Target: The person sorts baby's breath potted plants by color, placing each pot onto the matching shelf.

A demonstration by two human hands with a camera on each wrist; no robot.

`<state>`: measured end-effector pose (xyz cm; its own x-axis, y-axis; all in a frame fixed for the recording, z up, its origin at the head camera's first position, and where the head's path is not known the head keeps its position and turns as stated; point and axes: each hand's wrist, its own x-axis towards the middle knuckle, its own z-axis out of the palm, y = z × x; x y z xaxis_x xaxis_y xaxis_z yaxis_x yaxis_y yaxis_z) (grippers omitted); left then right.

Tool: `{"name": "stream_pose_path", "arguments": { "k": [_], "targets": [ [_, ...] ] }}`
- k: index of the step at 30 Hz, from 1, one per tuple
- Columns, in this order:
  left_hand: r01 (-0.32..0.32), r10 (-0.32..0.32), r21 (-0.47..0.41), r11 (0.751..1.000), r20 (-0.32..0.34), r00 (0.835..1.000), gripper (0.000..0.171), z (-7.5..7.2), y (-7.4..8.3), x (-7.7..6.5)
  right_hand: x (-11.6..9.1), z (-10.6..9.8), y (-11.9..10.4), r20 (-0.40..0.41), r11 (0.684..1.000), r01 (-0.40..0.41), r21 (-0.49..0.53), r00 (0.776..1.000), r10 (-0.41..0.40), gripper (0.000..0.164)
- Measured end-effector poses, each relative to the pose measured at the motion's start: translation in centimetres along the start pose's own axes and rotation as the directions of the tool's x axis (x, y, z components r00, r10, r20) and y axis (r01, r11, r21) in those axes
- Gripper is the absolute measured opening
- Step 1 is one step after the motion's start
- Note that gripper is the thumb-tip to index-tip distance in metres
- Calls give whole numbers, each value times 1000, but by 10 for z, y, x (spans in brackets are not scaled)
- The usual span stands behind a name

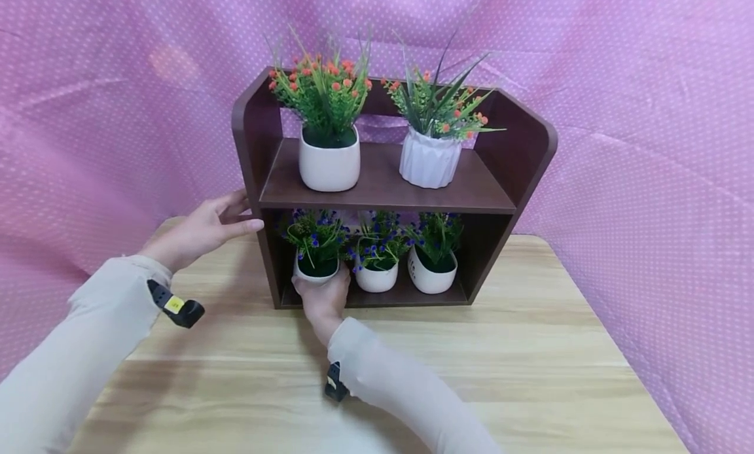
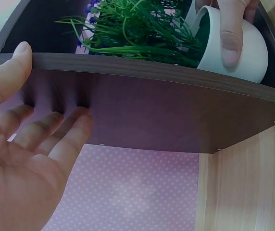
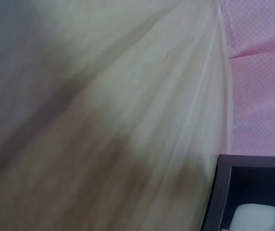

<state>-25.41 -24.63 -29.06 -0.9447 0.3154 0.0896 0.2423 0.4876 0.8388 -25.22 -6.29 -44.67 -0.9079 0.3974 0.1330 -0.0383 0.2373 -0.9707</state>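
A dark brown two-tier shelf (image 1: pixel 389 205) stands on the wooden table. My left hand (image 1: pixel 203 230) is at its left side panel (image 2: pixel 142 106), fingertips touching the outer face and thumb beside the front edge. On the lower tier, at the left end, is a potted plant (image 1: pixel 317 244) with small blue-purple flowers in a white pot (image 2: pixel 255 50). My right hand (image 1: pixel 326 300) grips that pot from the front, thumb over its outside. To its right sit a second blue-flowered plant (image 1: pixel 377 274) and a third (image 1: pixel 432 277), whose white pot carries dark lettering.
The upper tier holds an orange-flowered plant in a smooth white pot (image 1: pixel 330 169) and another in a ribbed white pot (image 1: pixel 430 159). A pink dotted cloth (image 1: pixel 648 146) hangs behind the table (image 1: pixel 530 375). Black wrist straps are on both sleeves.
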Motion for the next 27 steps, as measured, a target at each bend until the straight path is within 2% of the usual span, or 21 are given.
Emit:
{"name": "stream_pose_path", "arguments": {
  "k": [8,13,19,27],
  "targets": [
    [-1,1,3,1000,-9,1000,76,2,0,-1,1,5,5,-43,998,53,-32,998,-55,83],
    [3,-2,6,1000,-5,1000,77,2,0,0,0,12,7,-103,995,78,-54,991,-83,84],
    [9,-9,26,1000,0,1000,78,0,0,0,-1,21,8,-154,992,59,-108,985,-76,87],
    [23,-23,24,999,3,1000,79,-2,-1,1,-2,22,6,-153,997,39,-72,987,-49,92]
  ]
}}
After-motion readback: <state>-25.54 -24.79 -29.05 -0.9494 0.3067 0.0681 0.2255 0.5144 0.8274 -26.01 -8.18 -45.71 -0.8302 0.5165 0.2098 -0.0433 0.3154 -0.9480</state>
